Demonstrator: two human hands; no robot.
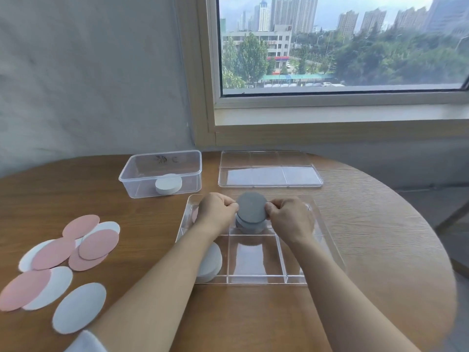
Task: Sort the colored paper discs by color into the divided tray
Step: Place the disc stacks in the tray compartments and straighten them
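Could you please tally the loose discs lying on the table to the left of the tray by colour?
Pink discs: 5
White or pale discs: 4
Total: 9, as far as the overlaps let me tell.

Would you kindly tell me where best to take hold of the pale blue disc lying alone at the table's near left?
The pale blue disc lies flat on the table: come from above and pinch its free right rim, the only grip.
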